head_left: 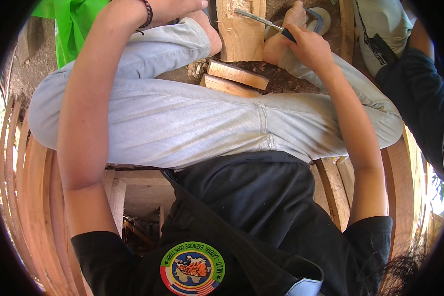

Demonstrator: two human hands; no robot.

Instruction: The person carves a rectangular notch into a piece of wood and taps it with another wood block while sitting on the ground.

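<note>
My right hand [312, 48] is closed around the dark handle of a chisel [260, 18]. Its narrow metal blade slants up and left over a pale wooden board [242, 42], which has a rough, cut-out hollow near the top edge of the view. At the upper left, my left hand [175, 9] is partly cut off by the picture's edge, left of the board. Most of its fingers are out of sight, so its grip does not show. The board lies between my bare feet.
Two short wood blocks [237, 76] lie among shavings between my legs and the board. A sandal [324, 20] is by my right foot. Green cloth [79, 29] hangs at upper left. Another person's dark sleeve [414, 89] is close on the right. Wooden slats [37, 182] surround my seat.
</note>
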